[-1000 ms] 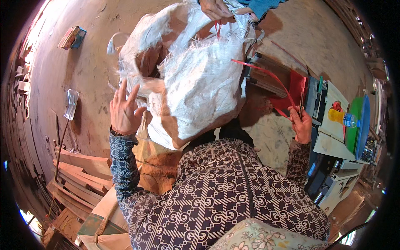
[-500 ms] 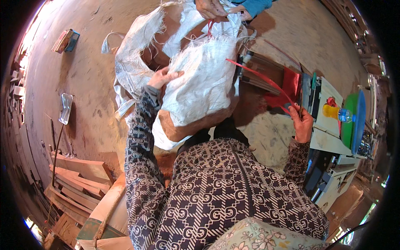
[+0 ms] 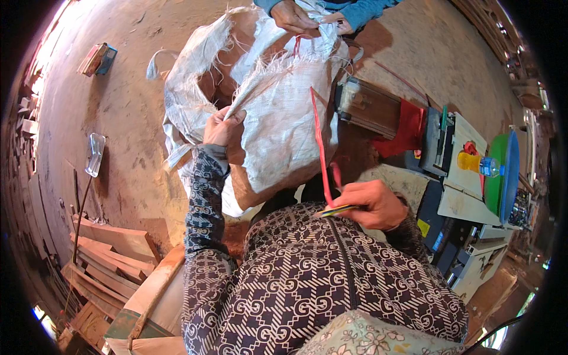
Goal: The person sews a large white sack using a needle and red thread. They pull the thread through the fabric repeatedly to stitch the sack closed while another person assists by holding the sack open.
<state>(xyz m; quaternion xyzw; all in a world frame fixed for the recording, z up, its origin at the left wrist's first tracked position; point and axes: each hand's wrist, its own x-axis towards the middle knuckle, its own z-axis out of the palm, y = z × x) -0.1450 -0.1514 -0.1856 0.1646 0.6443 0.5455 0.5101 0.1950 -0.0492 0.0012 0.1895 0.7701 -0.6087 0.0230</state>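
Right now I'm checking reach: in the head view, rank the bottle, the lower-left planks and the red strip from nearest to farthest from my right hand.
1. Red strip: held in the right hand.
2. Bottle: off to that hand's right.
3. Planks: far across on the left side, low in the view.

Sack (image 3: 284, 130): off-wht. Ribbon (image 3: 319, 139): solid red. Stick (image 3: 336, 210): yellow w/ dk stripe. Jacket (image 3: 290, 260): dk brn/blk w/ cream geom. repeat, L sleeve bluish. Cloth (image 3: 367, 337): pale grn, floral print. Co-worker's sleeve (image 3: 370, 15): blue. Sheet (image 3: 405, 130): red. Discs: grn (image 3: 494, 183) + blue (image 3: 510, 177). Boards (image 3: 115, 236): reddish brn. Floor (image 3: 136, 118): tan, mottled.
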